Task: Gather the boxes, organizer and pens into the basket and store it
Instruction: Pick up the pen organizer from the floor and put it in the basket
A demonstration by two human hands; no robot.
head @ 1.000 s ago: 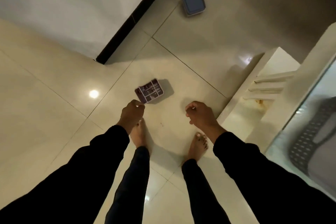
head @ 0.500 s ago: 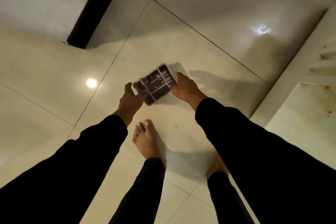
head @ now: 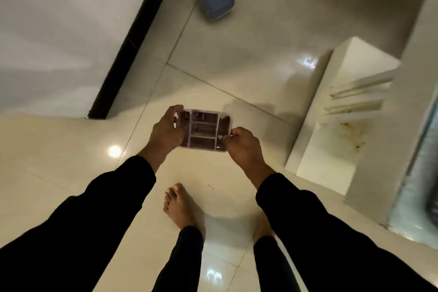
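Hands, left [head: 167,131] and right [head: 241,147], grip opposite ends of the pale rigid plastic compartmented organizer [head: 203,130], which looks light, stiff, best carried level.

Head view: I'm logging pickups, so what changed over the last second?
The pale pink compartmented plastic organizer left the floor: the left hand and right hand, empty before, took its two ends and lifted it level. The blue-grey lidded square box stayed on the tiled floor.
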